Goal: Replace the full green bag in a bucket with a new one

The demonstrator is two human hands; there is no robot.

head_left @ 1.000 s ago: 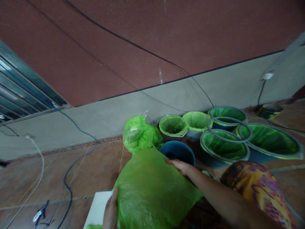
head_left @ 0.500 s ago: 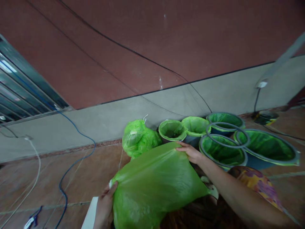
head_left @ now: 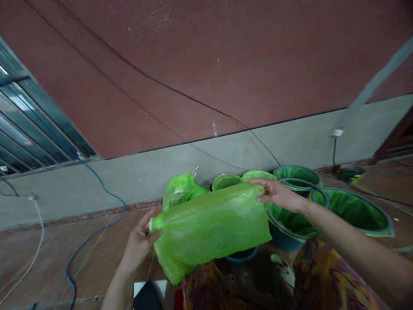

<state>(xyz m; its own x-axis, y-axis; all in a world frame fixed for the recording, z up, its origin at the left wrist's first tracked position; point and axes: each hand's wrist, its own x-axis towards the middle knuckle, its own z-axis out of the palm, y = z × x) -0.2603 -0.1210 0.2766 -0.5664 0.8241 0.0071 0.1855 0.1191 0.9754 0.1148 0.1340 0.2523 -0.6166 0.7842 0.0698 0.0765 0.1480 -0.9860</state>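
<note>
A light green plastic bag (head_left: pixel 216 219) is stretched out sideways in front of me, held by two upper corners. My left hand (head_left: pixel 142 239) pinches its left end, where a small white piece shows at the edge. On the other side, my right hand (head_left: pixel 274 193) grips the upper right corner between thumb and fingers. The bag's lower edge hangs loose over my lap and hides part of a blue bin rim (head_left: pixel 243 256) beneath it. Behind the bag, a bunched green bag (head_left: pixel 180 187) with a white tie rests against the wall.
Several bins lined with green bags stand to the right, including a large bin (head_left: pixel 355 211). A loose grey ring (head_left: pixel 325 198) lies across them. A blue cable (head_left: pixel 97 232) and a white cable (head_left: pixel 40 241) run over the tiled floor at left. A small can (head_left: pixel 350 173) stands by the wall.
Both hands have lifted the bag, and it now hangs flatter and straighter. My left hand has risen, and my right hand has shifted slightly right. The view has tilted up a little.
</note>
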